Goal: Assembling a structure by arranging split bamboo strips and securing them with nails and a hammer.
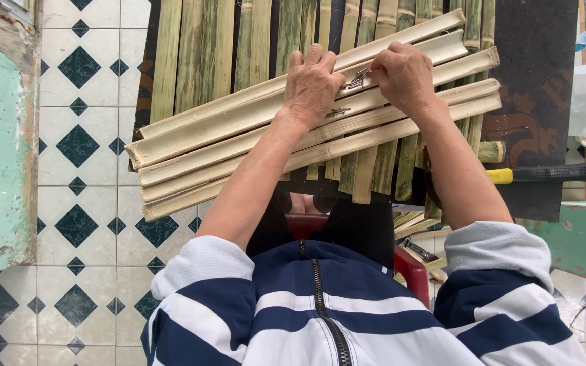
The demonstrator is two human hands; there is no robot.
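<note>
Nearest to the camera are the striped blue and white sleeves (347,318) of the person, and beyond them a red stool (412,268) shows partly under the body. Further on, both forearms reach to the stack of split bamboo slats (252,139), which lies slanted across a row of upright green bamboo strips (205,51). The left hand (312,85) rests flat and open on the middle of the stack, with the fingers spread and pressing the slats down. Just right of it, the right hand (405,74) is closed in a pinch on some small metal nails (355,79), and a few more nails (337,112) lie loose on a slat below the left hand. I think that to do this well the left hand must keep the slats tight together and level, so that a nail goes in straight and the thin bamboo does not split. Right of the stack, a tool with a yellow and black handle (544,174) lies on a dark board; its head is hidden behind the right forearm. How many nails the fingers hold is not clear.
</note>
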